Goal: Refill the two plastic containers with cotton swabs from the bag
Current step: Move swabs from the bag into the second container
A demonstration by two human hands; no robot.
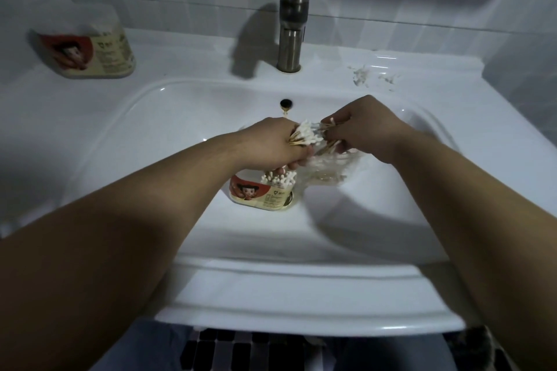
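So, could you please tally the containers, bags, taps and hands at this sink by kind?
Containers: 2
Bag: 1
Tap: 1
Hands, left and right, both holding swabs: 2
Total: 6

Dim bluish light, soft focus – hard shadows, wide-angle bending at edges
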